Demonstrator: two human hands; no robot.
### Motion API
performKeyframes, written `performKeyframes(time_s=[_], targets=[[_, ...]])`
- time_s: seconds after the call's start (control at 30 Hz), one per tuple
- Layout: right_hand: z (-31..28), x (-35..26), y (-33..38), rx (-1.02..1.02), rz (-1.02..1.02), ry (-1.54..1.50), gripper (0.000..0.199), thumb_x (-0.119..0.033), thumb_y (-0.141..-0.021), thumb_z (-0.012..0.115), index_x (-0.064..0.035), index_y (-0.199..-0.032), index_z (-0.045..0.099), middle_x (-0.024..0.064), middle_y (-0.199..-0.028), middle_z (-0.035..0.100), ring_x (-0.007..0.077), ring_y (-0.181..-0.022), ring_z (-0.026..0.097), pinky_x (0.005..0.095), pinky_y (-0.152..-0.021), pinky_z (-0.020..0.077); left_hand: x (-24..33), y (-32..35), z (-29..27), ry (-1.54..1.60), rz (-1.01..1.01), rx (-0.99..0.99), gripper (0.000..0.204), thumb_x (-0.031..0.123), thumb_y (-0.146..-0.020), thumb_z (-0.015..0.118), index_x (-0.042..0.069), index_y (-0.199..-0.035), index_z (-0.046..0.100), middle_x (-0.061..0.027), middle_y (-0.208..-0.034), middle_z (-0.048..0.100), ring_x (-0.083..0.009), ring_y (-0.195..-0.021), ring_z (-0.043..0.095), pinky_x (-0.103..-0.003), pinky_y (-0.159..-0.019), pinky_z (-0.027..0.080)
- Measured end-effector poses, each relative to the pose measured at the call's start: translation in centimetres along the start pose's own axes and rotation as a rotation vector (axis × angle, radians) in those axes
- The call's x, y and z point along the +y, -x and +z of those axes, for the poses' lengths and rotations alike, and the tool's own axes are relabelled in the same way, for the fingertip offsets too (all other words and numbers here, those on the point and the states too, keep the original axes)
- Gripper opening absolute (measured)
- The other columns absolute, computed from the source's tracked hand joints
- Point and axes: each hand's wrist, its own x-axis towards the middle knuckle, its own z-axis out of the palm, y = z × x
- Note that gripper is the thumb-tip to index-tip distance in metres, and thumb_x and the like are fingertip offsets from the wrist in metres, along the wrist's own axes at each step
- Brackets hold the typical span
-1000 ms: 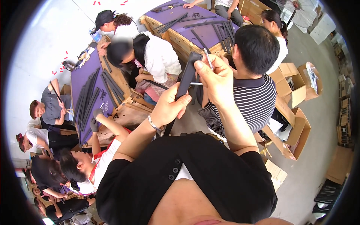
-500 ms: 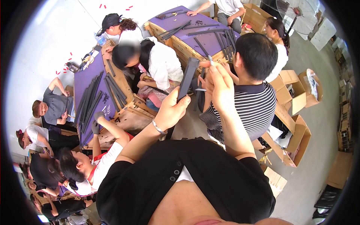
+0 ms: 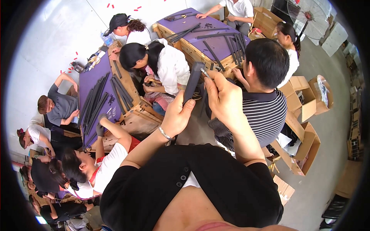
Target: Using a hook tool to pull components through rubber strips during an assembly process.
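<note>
My left hand [image 3: 176, 115] is closed round the lower end of a short black rectangular bar [image 3: 192, 82], thumb along its side. The bar stands tilted, with a greyer section at its top. My right hand [image 3: 224, 98] is closed, its fingers curled around a small silver metal piece [image 3: 204, 72]. The narrow tip of that piece points at the bar's upper right edge, touching or almost touching it. Most of the piece is hidden in my fingers, so its kind cannot be made out.
Purple-topped wooden benches [image 3: 89, 77] hold many long black bars [image 3: 92, 102]. Several people work around them; one in a striped shirt [image 3: 266, 115] sits close on the right. Open cardboard boxes [image 3: 308, 148] stand on the floor at right, and a large fan [image 3: 308, 16] stands behind.
My right hand has turned and curled, bringing the silver piece's tip down and left to the top of the bar. My left hand still holds the bar in nearly the same place.
</note>
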Motion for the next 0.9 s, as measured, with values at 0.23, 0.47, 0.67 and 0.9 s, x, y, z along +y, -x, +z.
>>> performKeyframes(time_s=[0.23, 0.47, 0.67, 0.9], targets=[[-0.2, -0.7, -0.2, 0.026, 0.016, -0.049, 0.013, -0.008, -0.08, 0.058, -0.0022, -0.092, 0.058, 0.0152, -0.062, 0.057, 0.0299, -0.055, 0.059, 0.0336, -0.048, 0.0455, 0.8, -0.2, -0.3, -0.036, -0.017, 0.031, 0.028, 0.024, -0.089, 0.049, 0.002, -0.106, 0.047, -0.0108, -0.072, 0.052, -0.0206, -0.062, 0.048, -0.031, -0.061, 0.042], [-0.3, -0.9, -0.3, 0.016, 0.047, -0.082, 0.012, -0.007, -0.08, 0.057, -0.0011, -0.091, 0.058, 0.016, -0.062, 0.056, 0.0293, -0.055, 0.059, 0.0326, -0.049, 0.0451, 0.8, -0.4, -0.2, -0.071, 0.017, 0.059, 0.026, 0.02, -0.088, 0.051, 0.002, -0.105, 0.047, -0.0121, -0.069, 0.052, -0.0223, -0.059, 0.049, -0.031, -0.059, 0.042], [-0.6, -0.8, -0.4, -0.013, 0.053, -0.031, 0.01, -0.005, -0.081, 0.055, -0.0001, -0.089, 0.058, 0.0125, -0.06, 0.057, 0.0211, -0.053, 0.058, 0.0287, -0.048, 0.0448, -0.6, -0.9, -0.4, -0.302, 0.21, 0.18, 0.017, 0.016, -0.085, 0.053, 0.002, -0.092, 0.047, -0.0176, -0.064, 0.052, -0.0364, -0.057, 0.053, -0.037, -0.051, 0.042], [-0.4, -1.1, -1.3, -0.139, -0.061, 0.42, 0.007, -0.007, -0.081, 0.055, -0.0021, -0.085, 0.058, 0.0139, -0.061, 0.057, 0.0288, -0.054, 0.057, 0.0306, -0.048, 0.0452, 0.7, -1.5, -2.1, -0.547, 0.227, 0.143, 0.017, 0.015, -0.084, 0.053, 0.002, -0.081, 0.042, -0.0177, -0.064, 0.051, -0.0379, -0.06, 0.054, -0.042, -0.051, 0.042]])
